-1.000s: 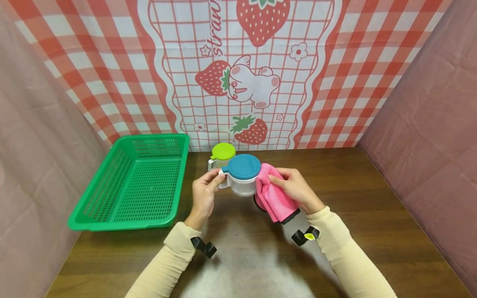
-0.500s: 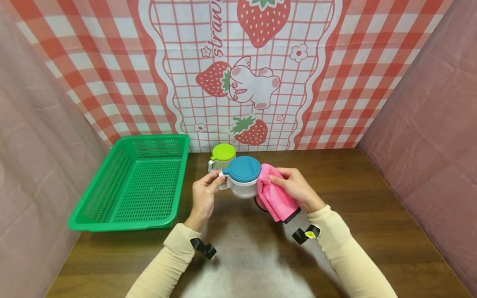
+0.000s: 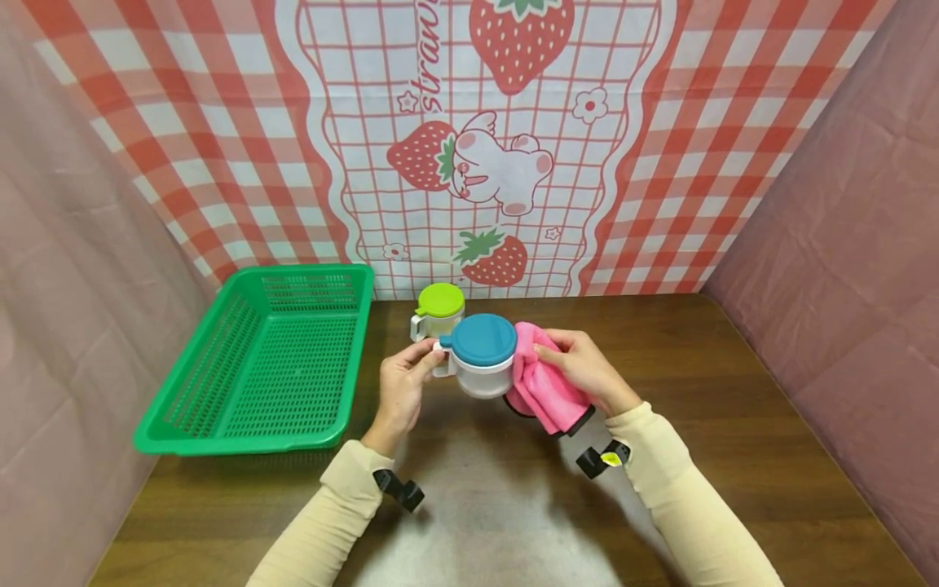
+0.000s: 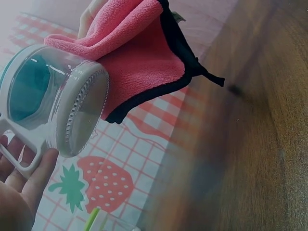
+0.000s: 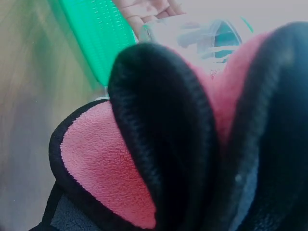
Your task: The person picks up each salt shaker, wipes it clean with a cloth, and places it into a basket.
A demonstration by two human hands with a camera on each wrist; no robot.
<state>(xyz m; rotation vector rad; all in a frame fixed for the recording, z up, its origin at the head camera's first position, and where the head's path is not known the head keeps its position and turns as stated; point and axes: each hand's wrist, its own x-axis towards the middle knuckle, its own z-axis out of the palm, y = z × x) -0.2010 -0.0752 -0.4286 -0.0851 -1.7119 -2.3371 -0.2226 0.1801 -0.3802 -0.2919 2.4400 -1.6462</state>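
Observation:
My left hand (image 3: 402, 387) grips the white handle of a clear jar (image 3: 484, 380) with a blue lid (image 3: 484, 339), held above the table. In the left wrist view the jar (image 4: 62, 96) shows its ribbed base, and the fingers pass through the handle. A pink cloth (image 3: 544, 387) with black edging is pinched in my right hand (image 3: 587, 367) and touches the jar's right side. In the right wrist view the folded cloth (image 5: 101, 163) fills most of the frame and hides the right hand.
A second, smaller jar with a lime-green lid (image 3: 441, 300) stands behind the blue-lidded one. At the left of the wooden table (image 3: 660, 473) sits a green plastic basket (image 3: 355, 350). A checked strawberry-print cloth (image 3: 513, 163) hangs behind the table.
The blue-lidded jar has shifted slightly down and to the right in the head view, and its lid tilts more toward the camera. The pink cloth stays against its side.

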